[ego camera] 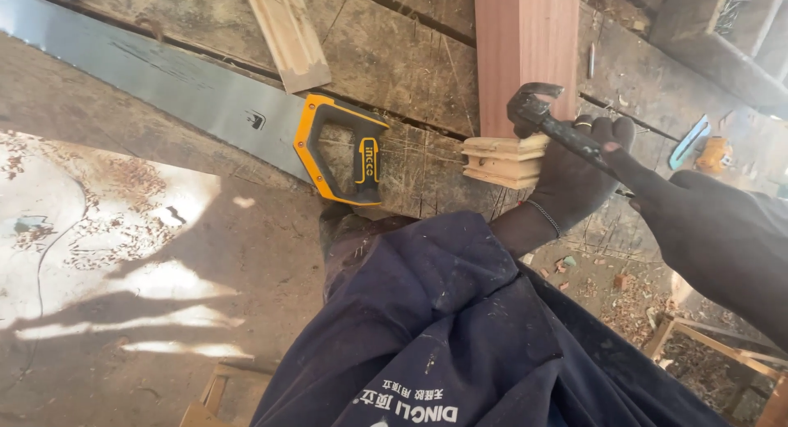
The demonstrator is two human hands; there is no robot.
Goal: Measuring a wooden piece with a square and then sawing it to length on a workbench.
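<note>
Our left hand (pixel 574 177) clamps the moulding stack (pixel 503 159) against the post (pixel 525 50); our right hand (pixel 698 222) grips the claw hammer (pixel 554 123) just above. A glancing blow could catch the left fingers or shift the stack.

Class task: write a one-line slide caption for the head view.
Left hand steadies a small moulded wood block while the right hand wields a claw hammer; handsaw lies nearby.

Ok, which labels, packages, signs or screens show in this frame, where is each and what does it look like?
Logo mark on the saw handle: small upright black patch with orange lettering, on the orange-and-black handle lying on the workbench.
Mark on the saw blade: small dark emblem on grey steel, near the handle.
Print on the dark blue garment: white lettering, bottom centre, upside down.
No packages, signs or screens.
</note>
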